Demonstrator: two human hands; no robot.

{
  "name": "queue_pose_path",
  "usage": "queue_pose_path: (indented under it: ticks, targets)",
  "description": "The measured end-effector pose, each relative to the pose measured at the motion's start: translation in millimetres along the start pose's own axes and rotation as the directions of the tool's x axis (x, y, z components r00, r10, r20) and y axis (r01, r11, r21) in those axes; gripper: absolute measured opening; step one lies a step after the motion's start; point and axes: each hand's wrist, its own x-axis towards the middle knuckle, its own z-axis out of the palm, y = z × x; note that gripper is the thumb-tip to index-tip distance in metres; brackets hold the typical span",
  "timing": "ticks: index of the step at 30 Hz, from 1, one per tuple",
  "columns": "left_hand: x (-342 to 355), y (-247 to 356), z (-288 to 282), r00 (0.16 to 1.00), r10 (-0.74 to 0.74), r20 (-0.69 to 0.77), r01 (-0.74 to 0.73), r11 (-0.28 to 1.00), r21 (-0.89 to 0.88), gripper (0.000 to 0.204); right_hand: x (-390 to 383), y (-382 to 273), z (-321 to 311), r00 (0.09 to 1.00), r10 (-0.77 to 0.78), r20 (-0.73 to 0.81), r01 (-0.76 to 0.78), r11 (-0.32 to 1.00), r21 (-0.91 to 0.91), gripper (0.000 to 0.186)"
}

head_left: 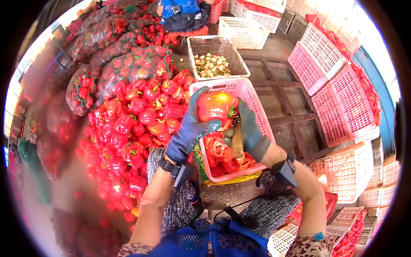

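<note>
A red bell pepper (217, 107) with an orange-yellow patch is gripped in my left hand (192, 122), its gloved fingers and thumb wrapped round the pepper's left side. My right hand (253, 130), also gloved, is closed at the pepper's right side, by its green stem. A wooden handle (237, 139) sticks down beside the right palm and seems held there; the tool's working end is hidden. Below both hands stands a pink plastic basket (262, 105), with opened red pepper pieces (217, 152) in its near end.
A large heap of red peppers (128, 124) lies to the left, with filled mesh sacks (132, 64) behind it. Beyond the basket, a pale crate (239, 64) holds pepper cores (210, 64). Pink crates (342, 100) stand at right. Another person (182, 15) sits at the back.
</note>
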Motion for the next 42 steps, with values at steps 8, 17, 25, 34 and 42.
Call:
queue_pose_path:
  ticks: [8,17,25,34,42]
  targets:
    - [14.3,-5.8,-38.2,0.985,-0.15,-0.09,0.151,0.989,0.003,0.081,56.7,-10.4,-30.2,0.942,-0.31,0.128,0.331,0.798,-0.504,0.042]
    - [73.1,-42.5,-87.0,0.958,0.026,-0.287,0.195,0.673,0.713,0.09,102.7,-69.6,7.5,0.712,-0.275,0.646,0.54,-0.373,-0.755,0.077]
    - [109.0,-60.3,-108.9,0.937,-0.039,-0.347,0.297,0.611,0.734,0.085,169.1,-80.7,18.4,0.732,-0.231,0.641,0.5,-0.458,-0.735,0.083]
    - [144.0,-93.1,-137.4,0.917,0.042,-0.397,0.18,0.843,0.507,0.084,251.9,-119.7,-4.8,0.717,-0.21,0.665,0.333,-0.734,-0.592,0.064]
    - [153.5,-48.8,-135.4,0.95,-0.081,-0.301,0.071,0.997,-0.044,0.046,266.8,-170.8,-44.7,0.748,-0.649,0.142,-0.104,-0.326,-0.94,0.064]
